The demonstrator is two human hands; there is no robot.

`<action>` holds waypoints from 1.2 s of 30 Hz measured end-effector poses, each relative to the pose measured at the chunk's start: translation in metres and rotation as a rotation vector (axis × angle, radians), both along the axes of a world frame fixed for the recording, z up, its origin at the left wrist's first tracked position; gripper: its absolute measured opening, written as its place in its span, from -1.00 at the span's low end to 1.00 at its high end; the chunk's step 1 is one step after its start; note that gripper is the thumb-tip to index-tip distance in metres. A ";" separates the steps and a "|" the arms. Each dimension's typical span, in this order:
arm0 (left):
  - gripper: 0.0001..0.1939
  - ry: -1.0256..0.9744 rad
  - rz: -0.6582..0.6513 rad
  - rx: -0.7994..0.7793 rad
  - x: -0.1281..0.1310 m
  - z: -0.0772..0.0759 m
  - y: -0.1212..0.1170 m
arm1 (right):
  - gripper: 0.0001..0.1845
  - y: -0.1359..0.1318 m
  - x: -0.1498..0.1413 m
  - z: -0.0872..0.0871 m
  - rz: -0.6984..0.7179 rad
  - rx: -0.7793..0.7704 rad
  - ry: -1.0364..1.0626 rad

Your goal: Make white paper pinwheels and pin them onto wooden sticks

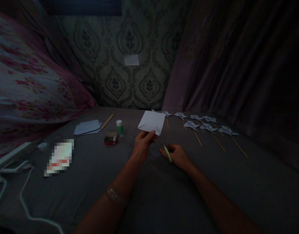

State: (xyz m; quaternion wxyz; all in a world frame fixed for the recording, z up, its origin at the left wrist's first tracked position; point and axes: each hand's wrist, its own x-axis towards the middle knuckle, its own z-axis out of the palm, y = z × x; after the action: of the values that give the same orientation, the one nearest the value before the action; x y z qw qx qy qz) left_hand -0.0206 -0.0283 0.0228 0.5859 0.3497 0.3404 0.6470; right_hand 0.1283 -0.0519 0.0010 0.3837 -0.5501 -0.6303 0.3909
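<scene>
My left hand (pixel 143 143) pinches the near edge of a white square of paper (pixel 152 120), held up above the grey cloth. A slit shows near the paper's left corner. In my right hand (pixel 177 155) is a pair of scissors (pixel 167 152) with light green handles. Their blades reach the paper's near right corner, close to my left thumb; whether they are cutting into it I cannot tell. Behind and to the right lie several paper pinwheels (pixel 207 127) on wooden sticks.
Left of my hands stand a glue stick (pixel 119 128) and a small red box (pixel 110 139) of metal pieces. Further left are a stack of white paper (pixel 87 127), wooden sticks (pixel 107 121), a blurred-out flat item (pixel 59 157) and a power strip (pixel 15 155) with white cables.
</scene>
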 end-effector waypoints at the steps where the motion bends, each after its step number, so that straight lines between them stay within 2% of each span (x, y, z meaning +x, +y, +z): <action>1: -0.74 -0.003 0.005 0.003 0.000 0.000 0.000 | -0.62 0.001 0.000 -0.002 0.003 0.004 -0.005; 5: -0.75 -0.004 -0.003 0.015 0.000 -0.001 0.001 | -0.62 0.003 0.001 -0.006 0.019 0.015 0.005; 11: -0.75 0.014 -0.054 0.023 0.003 -0.003 -0.001 | -0.54 0.000 0.001 0.002 0.016 0.028 0.003; 18: -0.75 0.028 -0.117 0.026 0.009 -0.010 -0.001 | -0.61 0.002 0.004 0.001 0.027 0.079 -0.010; 29: -0.75 0.018 -0.114 0.019 0.009 -0.008 -0.003 | -0.58 0.001 0.001 0.004 -0.036 0.050 0.039; 36: -0.76 0.006 -0.118 0.023 0.009 -0.009 -0.002 | -0.61 0.003 0.002 -0.002 -0.047 0.046 0.080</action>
State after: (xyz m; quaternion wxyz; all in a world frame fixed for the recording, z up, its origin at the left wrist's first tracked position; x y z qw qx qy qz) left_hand -0.0112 -0.0305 0.0137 0.6179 0.3780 0.3135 0.6140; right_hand 0.1301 -0.0492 -0.0006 0.4302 -0.5399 -0.6100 0.3889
